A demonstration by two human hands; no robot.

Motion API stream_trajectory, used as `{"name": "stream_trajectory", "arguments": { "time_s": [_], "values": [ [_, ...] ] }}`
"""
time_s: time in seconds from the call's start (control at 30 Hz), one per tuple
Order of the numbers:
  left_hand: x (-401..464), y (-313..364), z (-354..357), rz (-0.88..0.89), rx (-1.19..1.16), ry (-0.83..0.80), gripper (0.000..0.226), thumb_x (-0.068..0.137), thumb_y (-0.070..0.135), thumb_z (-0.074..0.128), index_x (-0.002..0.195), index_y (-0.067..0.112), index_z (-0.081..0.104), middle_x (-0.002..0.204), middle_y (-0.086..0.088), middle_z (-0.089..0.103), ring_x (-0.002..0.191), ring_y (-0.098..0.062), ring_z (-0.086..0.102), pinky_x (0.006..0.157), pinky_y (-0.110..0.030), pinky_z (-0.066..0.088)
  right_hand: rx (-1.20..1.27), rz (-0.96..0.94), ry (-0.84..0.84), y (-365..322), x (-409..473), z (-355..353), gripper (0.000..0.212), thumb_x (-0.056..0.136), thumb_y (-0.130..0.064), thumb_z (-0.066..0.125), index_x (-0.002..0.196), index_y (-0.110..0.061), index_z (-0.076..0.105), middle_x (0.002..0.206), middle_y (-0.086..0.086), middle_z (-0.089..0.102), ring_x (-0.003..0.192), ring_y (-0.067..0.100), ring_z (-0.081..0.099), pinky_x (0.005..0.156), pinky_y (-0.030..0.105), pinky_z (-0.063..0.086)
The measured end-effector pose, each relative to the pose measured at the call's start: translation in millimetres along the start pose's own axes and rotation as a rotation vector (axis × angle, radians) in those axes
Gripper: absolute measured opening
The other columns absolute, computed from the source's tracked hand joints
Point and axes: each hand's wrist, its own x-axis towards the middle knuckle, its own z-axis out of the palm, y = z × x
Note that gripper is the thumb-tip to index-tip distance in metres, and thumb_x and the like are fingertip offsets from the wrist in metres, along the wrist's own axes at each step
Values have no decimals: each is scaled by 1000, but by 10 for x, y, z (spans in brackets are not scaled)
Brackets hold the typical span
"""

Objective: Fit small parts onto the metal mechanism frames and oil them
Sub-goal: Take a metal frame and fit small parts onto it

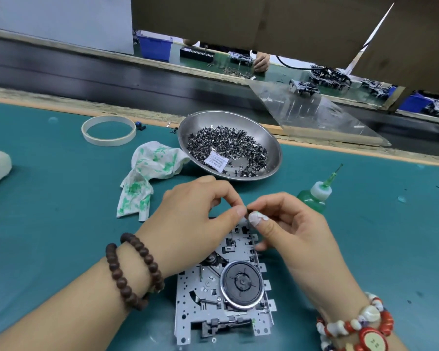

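Bright, even overhead lighting with only soft, faint shadows on the tabletop (365,236), mild glare on the steel bowl (195,122) rim and the clear acrylic sheet (322,115), strong wide-angle bowing toward the edges, far background slightly soft, foreground sharp.

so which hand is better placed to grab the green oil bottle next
Right, probably. The oil bottle stands just beyond the right hand, while the left hand would have to cross over it. Both hands meet fingertip to fingertip above the metal frame.
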Motion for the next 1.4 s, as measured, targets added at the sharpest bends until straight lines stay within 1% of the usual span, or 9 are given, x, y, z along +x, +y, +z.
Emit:
{"name": "stream_trajectory", "arguments": {
  "time_s": [0.1, 0.23, 0.43, 0.6, 0.9, 1.03, 1.1, 1.3, 1.4],
  "values": [
    [5, -7, 5, -33, 14, -15, 19, 72, 49, 46, 70, 34, 58, 69, 35, 44, 65, 13, 41, 72, -28, 25, -58, 0, 17, 14, -4, -12, 18, 80, -3, 65, 75, -20, 66, 74, -8, 69, 70, 1, 61, 49, 15, 48],
    [2, -7, -2, -85, 64, 4, 18, 72, 49, 45, 69, 35, 56, 65, 14, 40, 62, 13, 38, 76, -30, 27, -179, 10, 22, 33, -4, -38, 21, 81, -8, 66, 73, -28, 67, 73, -8, 68, 66, 1, 59, 48, 13, 44],
    [-6, -31, 15, -127, 213, -60, 13, 85, 47, 49, 74, 40, 51, 71, 12, 37, 65, 7, 36, 76, -26, 20, -406, 19, -18, 48, 0, -55, 16, 78, -16, 69, 71, -30, 66, 66, -17, 62, 58, 0, 51, 57, 18, 43],
    [-6, -33, 28, -135, 206, -98, 10, 86, 45, 50, 78, 40, 52, 73, 12, 38, 66, 11, 35, 72, -26, 18, -401, 29, -16, 37, -8, -53, 19, 79, -13, 69, 69, -29, 66, 62, -15, 62, 47, -1, 49, 47, 12, 42],
    [4, -41, 49, -122, 150, -125, 16, 89, 38, 52, 73, 38, 50, 73, 11, 37, 66, 3, 35, 75, -26, 26, -468, -3, 3, 63, -13, -58, 11, 76, -23, 68, 79, -34, 65, 65, -14, 65, 53, 3, 53, 56, 20, 47],
    [16, -68, 47, -93, 114, -118, 16, 88, 35, 55, 72, 38, 51, 72, 12, 37, 65, 7, 37, 62, -12, 29, -417, 30, 4, 85, -12, -48, 7, 74, -26, 66, 78, -31, 66, 71, -11, 66, 58, 6, 55, 57, 27, 49],
    [21, -78, 50, -81, 109, -116, 15, 87, 35, 57, 72, 38, 52, 72, 12, 37, 64, 9, 37, 62, -5, 30, -371, 60, -2, 100, -13, -37, 8, 76, -23, 65, 77, -31, 66, 69, -11, 61, 57, 12, 51, 55, 30, 46],
    [18, -100, 67, -64, 110, -101, 18, 84, 35, 59, 69, 39, 51, 73, 11, 39, 65, 8, 38, 65, -6, 31, -220, 165, -47, 85, -20, -11, 20, 82, -12, 61, 74, -29, 64, 61, -15, 48, 52, 9, 42, 46, 18, 38],
    [24, -98, 79, -46, 111, -92, 18, 84, 34, 60, 69, 38, 51, 73, 10, 39, 66, 6, 38, 65, -7, 31, -220, 189, -27, 79, -21, 16, 19, 81, -11, 60, 72, -27, 62, 61, -14, 46, 55, 11, 38, 49, 21, 35]
  ]
}}
